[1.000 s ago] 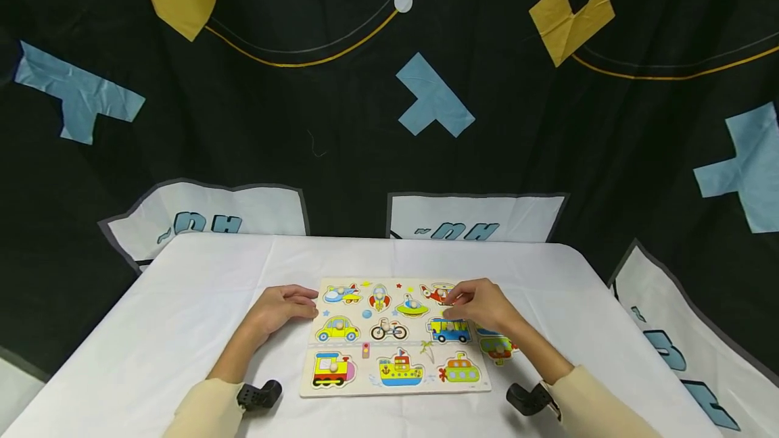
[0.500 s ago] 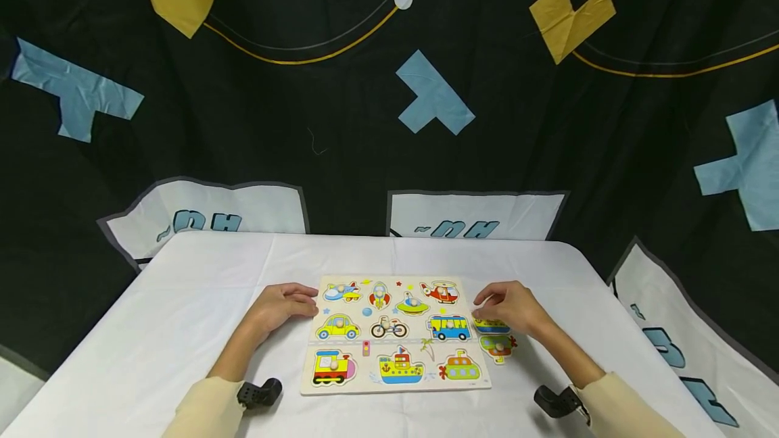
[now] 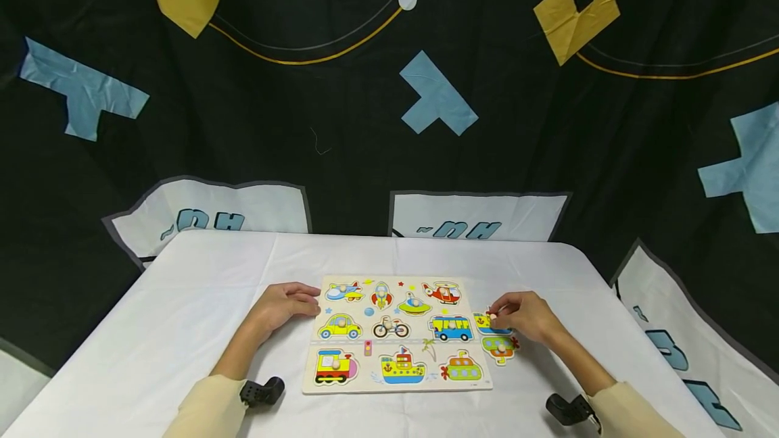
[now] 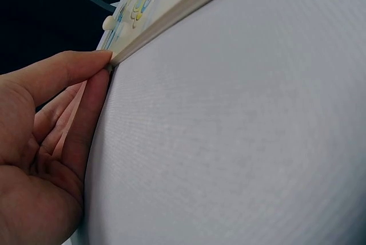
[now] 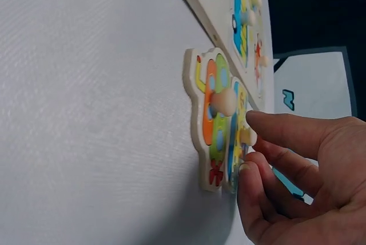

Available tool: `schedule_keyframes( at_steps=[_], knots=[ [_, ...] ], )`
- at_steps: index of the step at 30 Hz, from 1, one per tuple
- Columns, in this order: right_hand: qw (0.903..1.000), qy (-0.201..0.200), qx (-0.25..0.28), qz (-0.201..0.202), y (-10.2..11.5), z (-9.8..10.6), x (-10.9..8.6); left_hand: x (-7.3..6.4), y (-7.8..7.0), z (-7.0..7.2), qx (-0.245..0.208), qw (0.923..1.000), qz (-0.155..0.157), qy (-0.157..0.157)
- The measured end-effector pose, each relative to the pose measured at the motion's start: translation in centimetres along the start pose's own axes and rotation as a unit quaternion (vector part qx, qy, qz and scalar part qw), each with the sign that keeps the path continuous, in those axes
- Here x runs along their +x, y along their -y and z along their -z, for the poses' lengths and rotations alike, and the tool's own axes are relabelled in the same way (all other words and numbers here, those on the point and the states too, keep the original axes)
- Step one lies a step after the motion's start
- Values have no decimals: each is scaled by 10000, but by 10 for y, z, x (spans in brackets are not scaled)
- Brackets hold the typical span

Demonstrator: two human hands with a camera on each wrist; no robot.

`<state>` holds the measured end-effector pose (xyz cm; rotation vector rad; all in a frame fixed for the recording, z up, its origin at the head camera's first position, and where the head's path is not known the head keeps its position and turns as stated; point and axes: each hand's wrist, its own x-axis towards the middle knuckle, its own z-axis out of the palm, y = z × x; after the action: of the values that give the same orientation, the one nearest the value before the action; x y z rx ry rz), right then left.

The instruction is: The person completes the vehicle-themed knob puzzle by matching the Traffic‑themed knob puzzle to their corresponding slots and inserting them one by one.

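Observation:
A wooden peg puzzle board (image 3: 420, 350) printed with vehicles lies flat on the white table. My left hand (image 3: 282, 309) pinches its left edge; in the left wrist view the thumb (image 4: 86, 64) lies over the corner and a finger (image 4: 91, 113) stands below it. Just right of the board lie two loose pieces, a ship puzzle piece (image 3: 482, 320) and a green submarine puzzle piece (image 3: 499, 347). My right hand (image 3: 528, 315) has its fingertips around the ship's round wooden knob (image 5: 248, 137), partly covering that piece. The submarine's knob (image 5: 223, 102) stands free in front.
White cloth covers the table (image 3: 377, 255). A dark curtain (image 3: 274, 127) with blue and yellow patches hangs behind it. Pictures of a bus (image 3: 450, 328), a bicycle (image 3: 391, 327) and a train (image 3: 336, 366) show on the board, several with knobs.
My right hand has moved from the helicopter and bus on the board, right and down to the loose ship piece. The helicopter is now uncovered. My left hand stays at the board's edge.

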<state>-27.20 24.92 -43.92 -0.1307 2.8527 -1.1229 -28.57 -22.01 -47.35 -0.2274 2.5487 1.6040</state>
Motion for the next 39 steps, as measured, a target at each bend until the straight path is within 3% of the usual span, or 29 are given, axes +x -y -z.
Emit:
schedule_keyframes(
  at_steps=[7, 17, 29, 39],
  knots=[
    [9997, -42, -221, -45, -3, -3, 2, 0, 0, -1, 17, 10000, -86, 16],
    [9999, -92, -74, -39, -2, -10, 4, -1, 2, 1, 19, 10000, 2, 3],
    [9994, -192, -102, -261, -1, -2, 6, 0, 0, 0, 45, 10000, -41, -11],
    [9997, -162, -115, -158, 10, -7, 6, -1, -1, -1, 27, 10000, -18, 17]
  ],
)
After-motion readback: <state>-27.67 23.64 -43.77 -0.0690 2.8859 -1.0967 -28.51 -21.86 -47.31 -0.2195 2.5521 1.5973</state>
